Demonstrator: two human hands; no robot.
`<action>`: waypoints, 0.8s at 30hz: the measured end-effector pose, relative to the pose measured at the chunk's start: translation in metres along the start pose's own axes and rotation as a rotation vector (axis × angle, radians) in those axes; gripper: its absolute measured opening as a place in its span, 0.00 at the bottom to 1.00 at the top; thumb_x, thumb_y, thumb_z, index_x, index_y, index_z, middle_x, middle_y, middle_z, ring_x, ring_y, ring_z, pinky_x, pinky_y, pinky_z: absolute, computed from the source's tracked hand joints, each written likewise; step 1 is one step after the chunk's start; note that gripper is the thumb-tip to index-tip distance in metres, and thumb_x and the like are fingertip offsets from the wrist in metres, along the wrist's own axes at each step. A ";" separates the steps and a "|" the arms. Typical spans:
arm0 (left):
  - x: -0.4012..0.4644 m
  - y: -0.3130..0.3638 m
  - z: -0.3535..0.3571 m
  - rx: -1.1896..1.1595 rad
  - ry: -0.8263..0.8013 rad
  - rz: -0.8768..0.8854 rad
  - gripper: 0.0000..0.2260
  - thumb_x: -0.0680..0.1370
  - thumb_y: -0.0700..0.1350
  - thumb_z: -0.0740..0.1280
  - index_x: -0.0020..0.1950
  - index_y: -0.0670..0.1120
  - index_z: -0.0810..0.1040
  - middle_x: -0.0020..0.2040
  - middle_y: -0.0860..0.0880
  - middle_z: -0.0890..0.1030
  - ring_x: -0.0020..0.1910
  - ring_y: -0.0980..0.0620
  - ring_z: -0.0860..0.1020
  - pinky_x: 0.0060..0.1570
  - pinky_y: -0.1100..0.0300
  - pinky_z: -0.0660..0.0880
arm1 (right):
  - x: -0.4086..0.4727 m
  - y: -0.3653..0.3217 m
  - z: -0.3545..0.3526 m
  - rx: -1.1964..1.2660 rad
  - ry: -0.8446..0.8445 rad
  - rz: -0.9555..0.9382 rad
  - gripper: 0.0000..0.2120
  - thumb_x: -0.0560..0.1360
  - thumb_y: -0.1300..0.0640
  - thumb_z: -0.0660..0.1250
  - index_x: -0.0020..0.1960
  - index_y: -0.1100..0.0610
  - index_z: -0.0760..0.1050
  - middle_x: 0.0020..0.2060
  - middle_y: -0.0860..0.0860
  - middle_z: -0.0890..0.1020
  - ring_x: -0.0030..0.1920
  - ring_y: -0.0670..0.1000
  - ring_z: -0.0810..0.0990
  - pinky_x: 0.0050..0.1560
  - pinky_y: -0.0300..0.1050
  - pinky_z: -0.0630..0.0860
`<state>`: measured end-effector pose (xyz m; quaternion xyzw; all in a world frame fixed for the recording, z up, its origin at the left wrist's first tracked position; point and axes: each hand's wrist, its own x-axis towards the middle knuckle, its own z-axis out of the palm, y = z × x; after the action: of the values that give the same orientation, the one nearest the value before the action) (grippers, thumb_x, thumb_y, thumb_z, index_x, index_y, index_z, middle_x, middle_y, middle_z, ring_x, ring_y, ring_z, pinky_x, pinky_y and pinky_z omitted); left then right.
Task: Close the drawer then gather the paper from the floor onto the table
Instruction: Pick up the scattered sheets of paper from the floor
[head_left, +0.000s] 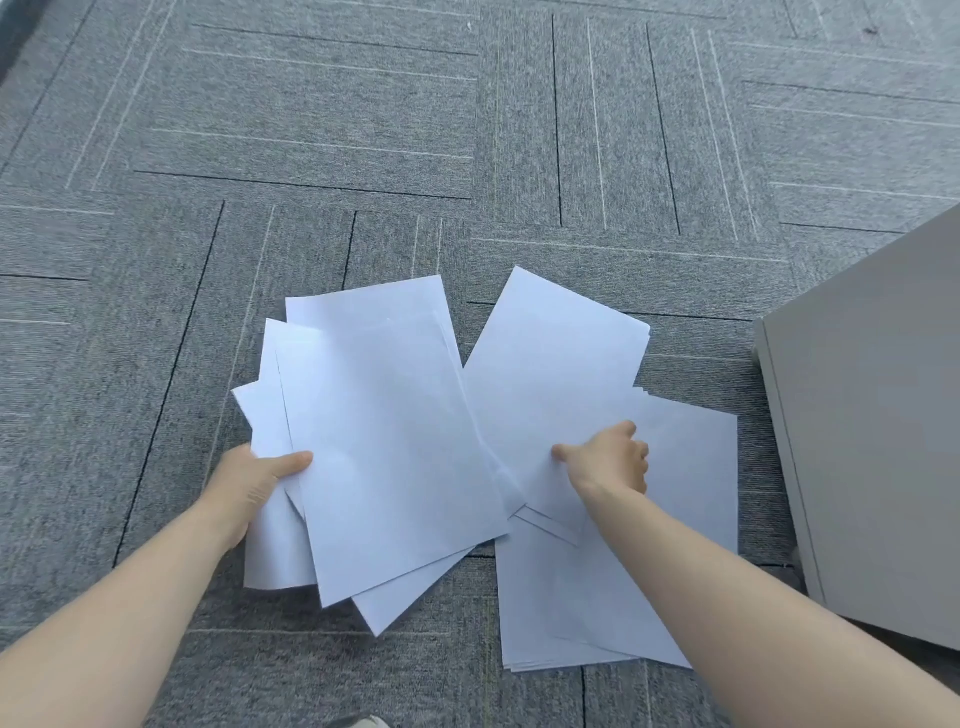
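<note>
Several white sheets of paper lie in two loose groups on the grey carpet. My left hand (249, 480) grips the left edge of a fanned stack of paper (384, 447), thumb on top. My right hand (610, 460) pinches the lower edge of a tilted sheet (550, 364) that lies over more sheets (691, 493) flat on the floor. At the right edge stands a grey drawer cabinet (872, 415), its front flush with no drawer sticking out. The table is not in view.
Grey carpet tiles (363, 130) with thin dark and light lines cover the floor all around. The toe of a shoe (358, 722) shows at the bottom edge. The cabinet's corner stands close to the right-hand sheets.
</note>
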<state>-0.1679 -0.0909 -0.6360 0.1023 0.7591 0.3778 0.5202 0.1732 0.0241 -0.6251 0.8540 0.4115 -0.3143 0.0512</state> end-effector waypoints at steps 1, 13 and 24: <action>-0.001 0.001 0.001 0.003 0.003 0.003 0.11 0.69 0.34 0.72 0.50 0.43 0.80 0.49 0.42 0.83 0.48 0.42 0.81 0.56 0.46 0.75 | 0.001 -0.001 0.000 0.025 0.000 0.036 0.36 0.67 0.49 0.75 0.66 0.61 0.62 0.64 0.61 0.69 0.64 0.62 0.72 0.57 0.56 0.72; -0.002 0.003 0.007 0.025 -0.012 0.013 0.09 0.70 0.35 0.72 0.47 0.44 0.80 0.47 0.45 0.83 0.46 0.44 0.81 0.53 0.48 0.75 | 0.017 -0.001 0.007 0.314 0.039 0.109 0.18 0.70 0.56 0.66 0.58 0.58 0.74 0.57 0.55 0.78 0.55 0.59 0.78 0.60 0.53 0.73; -0.013 0.008 0.013 -0.029 -0.262 -0.064 0.15 0.70 0.34 0.69 0.56 0.40 0.80 0.50 0.42 0.85 0.43 0.45 0.85 0.50 0.49 0.76 | 0.029 0.083 -0.031 0.277 0.114 -0.016 0.10 0.71 0.60 0.63 0.33 0.57 0.66 0.36 0.55 0.74 0.33 0.56 0.70 0.31 0.44 0.64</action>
<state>-0.1525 -0.0866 -0.6232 0.1190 0.6821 0.3553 0.6280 0.2627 0.0000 -0.6319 0.8659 0.3733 -0.3197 -0.0932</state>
